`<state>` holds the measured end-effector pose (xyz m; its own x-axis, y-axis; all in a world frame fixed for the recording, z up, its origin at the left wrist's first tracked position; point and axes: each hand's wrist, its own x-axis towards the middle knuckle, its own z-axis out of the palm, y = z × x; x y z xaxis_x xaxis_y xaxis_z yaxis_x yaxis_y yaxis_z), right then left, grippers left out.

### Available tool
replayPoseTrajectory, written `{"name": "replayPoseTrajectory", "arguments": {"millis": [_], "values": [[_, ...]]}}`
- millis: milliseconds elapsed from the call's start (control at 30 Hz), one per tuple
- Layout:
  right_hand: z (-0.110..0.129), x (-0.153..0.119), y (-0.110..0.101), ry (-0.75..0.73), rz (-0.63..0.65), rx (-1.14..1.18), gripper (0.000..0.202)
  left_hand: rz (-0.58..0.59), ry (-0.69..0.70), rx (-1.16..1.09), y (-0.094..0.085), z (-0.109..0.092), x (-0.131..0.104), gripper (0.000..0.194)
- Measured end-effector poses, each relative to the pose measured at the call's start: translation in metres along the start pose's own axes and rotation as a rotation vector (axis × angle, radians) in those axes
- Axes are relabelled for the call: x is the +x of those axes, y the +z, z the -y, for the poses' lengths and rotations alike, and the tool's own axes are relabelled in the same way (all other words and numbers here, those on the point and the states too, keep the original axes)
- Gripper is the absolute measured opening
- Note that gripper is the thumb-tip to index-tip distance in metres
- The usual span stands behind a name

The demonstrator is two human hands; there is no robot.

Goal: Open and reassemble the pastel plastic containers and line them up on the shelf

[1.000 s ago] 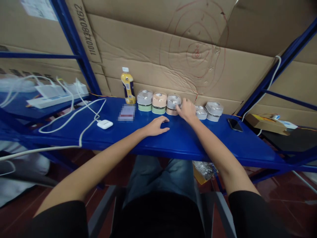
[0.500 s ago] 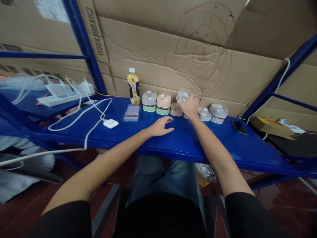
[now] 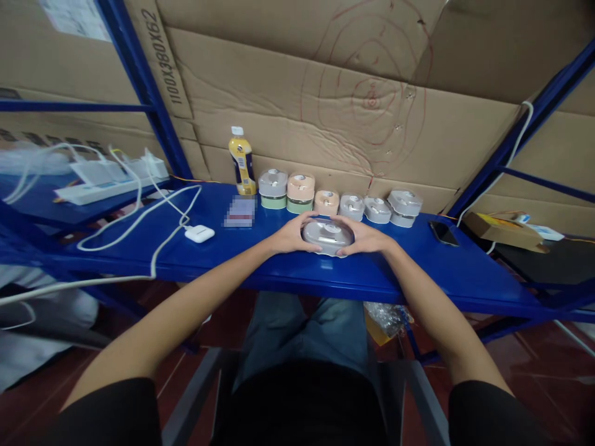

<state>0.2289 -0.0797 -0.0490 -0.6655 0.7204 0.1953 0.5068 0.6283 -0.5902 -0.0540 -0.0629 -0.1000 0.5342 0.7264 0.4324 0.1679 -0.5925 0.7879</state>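
A grey lidded box with rounded corners and a round sticker on its lid is between my two hands, near the front of the blue table. My left hand wraps its left side, and my right hand curves around its right side. Behind it runs a row of similar boxes: a grey-over-green stack, a peach-over-green stack, a single peach box, two single grey boxes and a grey stack.
A yellow drink bottle stands at the back left, with a blurred packet before it. A white case and white cables lie farther left, near a power strip. On the right are a phone and an open carton.
My right hand has brought a grey box from the back row to the table's front. My left hand has closed onto its other side. The view has shifted slightly.
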Motion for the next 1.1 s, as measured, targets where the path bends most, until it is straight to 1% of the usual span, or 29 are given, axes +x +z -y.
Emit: {"name": "replayPoseTrajectory", "arguments": {"millis": [67,167,233,300,333,433,467,533,667,767,833,900,933,1000,1033,1100], "values": [[0.007,0.003,0.009,-0.018,-0.065,-0.081,0.107,-0.002,0.035,0.042,0.002,-0.002,-0.002,0.108],[0.016,0.005,0.017,-0.077,-0.174,-0.184,0.096,-0.006,0.06,0.1,0.004,-0.006,-0.002,0.105],[0.017,0.003,0.015,-0.089,-0.228,-0.199,0.091,-0.016,0.056,0.155,0.004,-0.009,-0.002,0.108],[0.011,-0.001,0.007,-0.046,-0.282,-0.18,0.086,-0.019,0.066,0.21,0.002,-0.012,-0.002,0.106],[0.005,-0.005,0.001,-0.003,-0.308,-0.169,0.084,-0.012,0.078,0.239,0.001,-0.013,-0.002,0.099],[-0.014,-0.016,-0.014,0.146,-0.371,-0.142,0.074,0.057,0.099,0.344,0.0,-0.015,-0.003,0.062],[-0.02,-0.02,-0.018,0.186,-0.389,-0.135,0.071,0.077,0.094,0.374,0.0,-0.015,-0.003,0.053],[-0.03,-0.025,-0.022,0.242,-0.419,-0.119,0.066,0.089,0.085,0.408,0.001,-0.015,-0.004,0.045],[-0.04,-0.029,-0.026,0.27,-0.478,-0.097,0.066,0.02,0.094,0.403,0.0,-0.018,-0.004,0.045],[-0.043,-0.03,-0.03,0.231,-0.491,-0.091,0.068,-0.079,0.078,0.423,-0.009,-0.015,-0.003,0.049],[-0.044,-0.031,-0.033,0.219,-0.467,-0.089,0.069,-0.167,0.034,0.458,-0.019,-0.007,-0.002,0.051],[-0.045,-0.032,-0.036,0.236,-0.435,-0.089,0.071,-0.245,-0.048,0.489,-0.029,0.004,-0.002,0.051],[-0.045,-0.032,-0.036,0.253,-0.421,-0.092,0.071,-0.266,-0.09,0.5,-0.033,0.008,-0.002,0.05],[-0.045,-0.033,-0.037,0.285,-0.401,-0.102,0.071,-0.266,-0.14,0.511,-0.038,0.013,-0.003,0.05],[-0.044,-0.033,-0.036,0.294,-0.399,-0.106,0.07,-0.255,-0.139,0.508,-0.038,0.013,-0.004,0.049],[-0.04,-0.034,-0.035,0.285,-0.419,-0.1,0.071,-0.224,-0.084,0.483,-0.035,0.008,-0.004,0.049]]}}
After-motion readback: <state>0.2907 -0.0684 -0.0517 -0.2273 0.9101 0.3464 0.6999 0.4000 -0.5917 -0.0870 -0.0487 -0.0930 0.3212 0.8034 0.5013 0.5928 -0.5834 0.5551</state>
